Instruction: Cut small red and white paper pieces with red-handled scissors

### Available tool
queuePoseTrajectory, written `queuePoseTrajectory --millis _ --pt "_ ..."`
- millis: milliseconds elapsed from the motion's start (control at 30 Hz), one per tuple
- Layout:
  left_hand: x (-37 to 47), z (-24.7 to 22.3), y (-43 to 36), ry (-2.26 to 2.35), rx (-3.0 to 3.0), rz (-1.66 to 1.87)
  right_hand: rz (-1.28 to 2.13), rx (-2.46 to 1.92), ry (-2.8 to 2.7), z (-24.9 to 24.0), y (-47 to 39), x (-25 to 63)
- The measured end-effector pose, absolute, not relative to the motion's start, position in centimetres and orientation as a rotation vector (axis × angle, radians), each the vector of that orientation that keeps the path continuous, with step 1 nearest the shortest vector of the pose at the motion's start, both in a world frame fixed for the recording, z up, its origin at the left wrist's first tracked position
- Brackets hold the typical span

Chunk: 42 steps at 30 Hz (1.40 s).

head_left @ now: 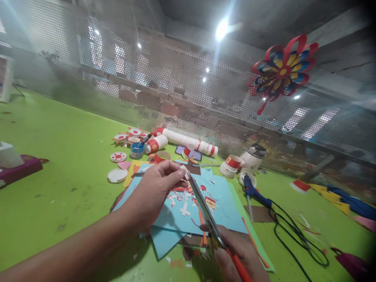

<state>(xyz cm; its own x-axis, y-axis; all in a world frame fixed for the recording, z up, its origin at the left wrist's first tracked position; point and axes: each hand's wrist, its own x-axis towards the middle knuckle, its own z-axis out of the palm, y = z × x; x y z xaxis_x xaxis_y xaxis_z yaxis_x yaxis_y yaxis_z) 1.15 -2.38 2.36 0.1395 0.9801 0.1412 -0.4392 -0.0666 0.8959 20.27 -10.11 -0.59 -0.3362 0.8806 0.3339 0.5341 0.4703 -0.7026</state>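
My left hand (157, 188) pinches a small white piece of paper (184, 169) between thumb and fingers. Wrapped round the red handles of a pair of scissors (209, 214), my right hand (237, 252) is at the lower right. The scissor blades point up and away, their tips close beside the paper; I cannot tell whether they touch it. Beneath both hands lie light blue sheets (227, 201), strewn with red and white scraps. Among these are a white cross-shaped cutout (185, 209) and a small yellow-and-red piece (210, 202).
Behind the sheets are a long white-and-red tube (188, 141), a blue jar (137, 150) and a phone (195, 154). To the right, a blue glue gun (255, 192) trails a black cord (289, 231). White round lids (117, 175) sit at left. A mesh screen (188, 90) borders the green table (70, 156).
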Motion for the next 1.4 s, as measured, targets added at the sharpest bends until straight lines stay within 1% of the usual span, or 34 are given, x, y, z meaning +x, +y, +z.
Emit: queuePoseTrajectory --millis 233,400,567,900,1033,1100,1267,1400 --pt "1.4 2.4 -2.7 0.697 1.006 1.361 0.469 -1.256 -2.003 -2.2 -9.8 20.8" --pt "1.6 2.1 -2.8 0.693 1.015 1.381 0.617 -1.161 -1.949 -3.3 -9.6 21.0" --pt "1.6 1.9 -2.7 0.685 1.0 1.395 0.452 -1.209 -1.976 -3.1 -9.7 21.1" --pt "2.0 2.1 -2.8 0.714 0.977 1.428 0.489 -1.188 -1.946 -2.0 -9.8 20.0" --pt "1.9 2.1 -2.8 0.711 0.97 1.425 0.668 -1.082 -1.919 -1.9 -9.7 19.9" --pt "1.9 2.2 -2.8 0.711 0.962 1.42 0.705 -1.071 -1.902 -2.0 -9.7 19.9" --pt "1.9 2.2 -2.9 0.707 0.951 1.419 0.695 -1.091 -1.876 -2.3 -9.7 20.0" --pt "1.9 2.1 -2.9 0.703 0.951 1.422 0.589 -1.195 -1.938 -2.3 -9.8 20.1"
